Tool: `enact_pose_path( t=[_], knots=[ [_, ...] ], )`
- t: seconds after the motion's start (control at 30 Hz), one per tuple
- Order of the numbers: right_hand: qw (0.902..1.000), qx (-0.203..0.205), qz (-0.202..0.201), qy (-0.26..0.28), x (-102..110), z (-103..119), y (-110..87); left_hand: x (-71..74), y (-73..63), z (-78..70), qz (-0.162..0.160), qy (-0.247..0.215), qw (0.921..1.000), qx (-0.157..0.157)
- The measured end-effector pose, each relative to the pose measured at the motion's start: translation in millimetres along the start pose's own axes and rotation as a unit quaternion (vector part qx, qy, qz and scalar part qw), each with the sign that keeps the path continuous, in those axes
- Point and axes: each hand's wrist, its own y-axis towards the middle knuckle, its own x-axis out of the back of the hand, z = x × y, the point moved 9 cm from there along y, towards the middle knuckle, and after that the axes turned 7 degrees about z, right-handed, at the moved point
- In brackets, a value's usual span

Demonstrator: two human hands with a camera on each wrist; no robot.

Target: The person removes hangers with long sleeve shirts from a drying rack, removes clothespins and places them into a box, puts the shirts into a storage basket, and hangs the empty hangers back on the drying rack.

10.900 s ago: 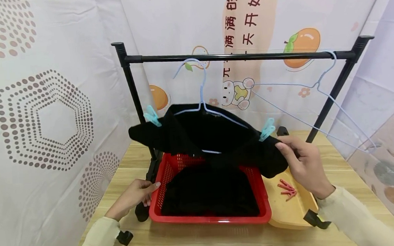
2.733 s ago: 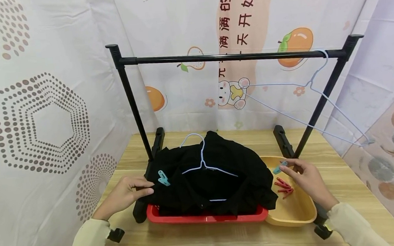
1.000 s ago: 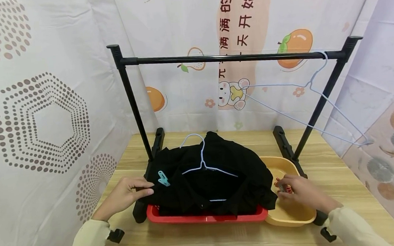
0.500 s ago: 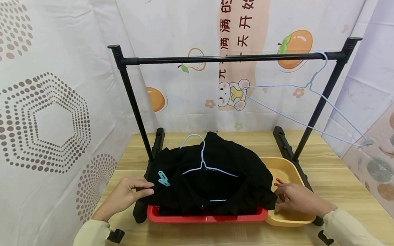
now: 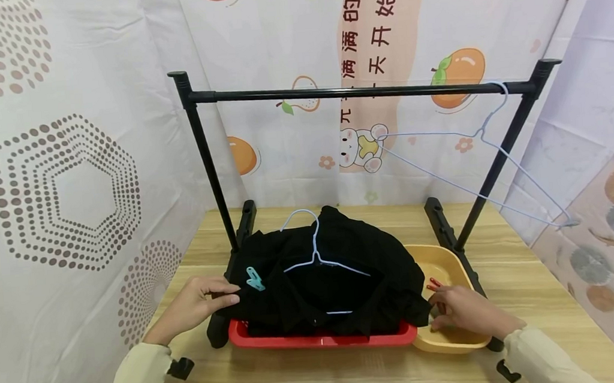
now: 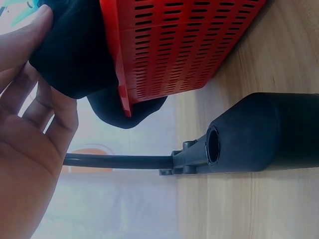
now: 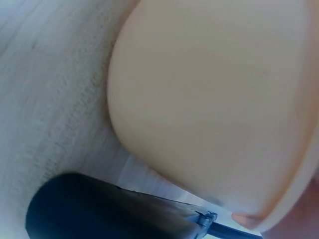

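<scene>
Blk garment (image 5: 336,291) pinched at left by left hand (image 5: 202,300); right hand (image 5: 463,309) held over ylw tray (image 5: 450,264).
Garment laid over red basket (image 5: 324,341) w/ blue hanger (image 5: 316,255) in neck; teal clip (image 5: 255,279) fixed near left hand's clamped thumb & fingers. Right fingers bent at garment's right edge — whether clamped on anything can't be told. Red clips (image 5: 434,283) seen in tray, far side of right hand — 2nd hanger (image 5: 481,132) hung on blk rail (image 5: 331,92), right end.

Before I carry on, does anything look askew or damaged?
The black shirt is clipped unevenly: one turquoise clothespin grips it near the left hand, but none shows on the opposite side. Nothing looks spilled or damaged.
</scene>
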Motion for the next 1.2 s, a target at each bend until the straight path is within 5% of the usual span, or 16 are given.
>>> enact_pose_path(
  t=[0.7, 1.2],
  knots=[
    [0.9909, -0.015, -0.133, 0.008, 61, 9, 0.4, 0.6, -0.3, 3.1, -0.001, 0.006, 0.9999, 0.014],
    [0.9742, -0.021, -0.224, 0.02, 98, 30, -0.6, 0.0, 0.6, 3.6, 0.003, 0.0, 0.9999, 0.013]
  ],
)
